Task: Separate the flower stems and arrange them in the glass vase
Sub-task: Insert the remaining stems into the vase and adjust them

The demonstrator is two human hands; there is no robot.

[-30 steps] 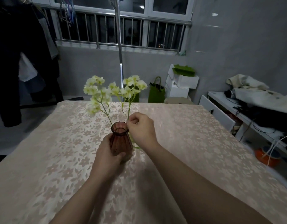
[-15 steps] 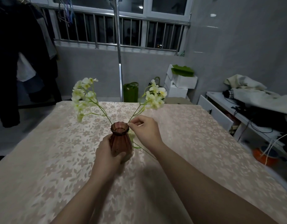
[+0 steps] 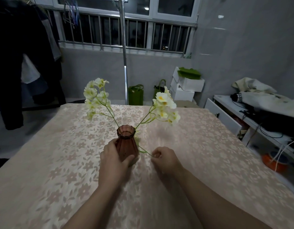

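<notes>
A ribbed brown glass vase stands upright on the table's flowered cloth. My left hand is wrapped around its lower body. One stem of pale yellow-white flowers rises from the vase mouth and leans left. A second flower stem leans right; its green stalk passes beside the vase's right flank, outside the glass, and runs down to the cloth. My right hand pinches that stalk's lower end, just right of the vase base.
Beyond the table's far edge a metal pole rises, with green bags and white boxes on the floor. Dark clothes hang at the left. A white cabinet with cloth and cables stands right.
My right hand dropped from the vase mouth to the cloth at the vase's right, sliding down the stalk to its end. The two flower heads have spread further apart.
</notes>
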